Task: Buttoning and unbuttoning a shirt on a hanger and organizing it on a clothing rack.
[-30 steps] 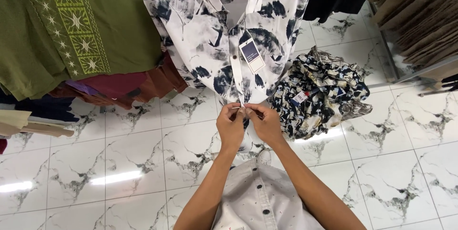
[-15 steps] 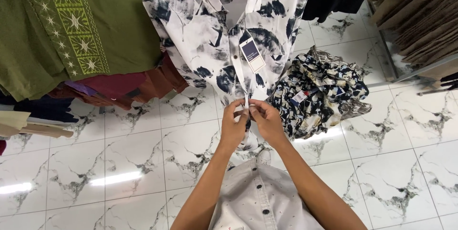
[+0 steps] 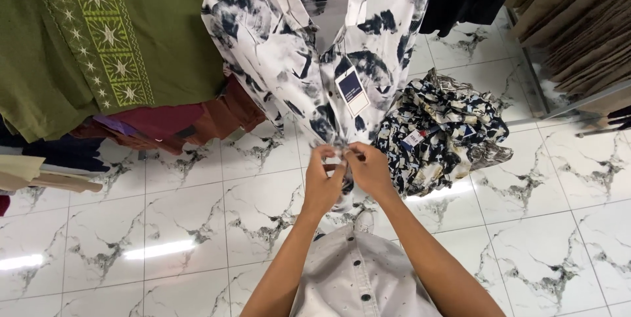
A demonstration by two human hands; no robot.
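- Several garments are being shown at the far left, where a green embroidered shirt [image 3: 85, 41] is hanging above a pile of maroon and dark folded clothes [image 3: 164, 123]
- White marble-patterned floor tiles [image 3: 151, 225] are being seen beneath everything
- The left hand [image 3: 323, 182] is being held against the lower front edge of the white and navy patterned shirt [image 3: 289, 47], its fingers being closed in a pinch on the fabric
- A paper tag [image 3: 353, 91] is being left dangling from the middle of that hanging shirt, just above both hands
- The right hand [image 3: 369, 169] is being pressed close beside the left, its fingers being closed on the same front edge
- A crumpled dark patterned shirt [image 3: 447, 129] is lying on the tiles just right of the hands
- Brown hanging clothes [image 3: 578, 21] are being seen at the far right
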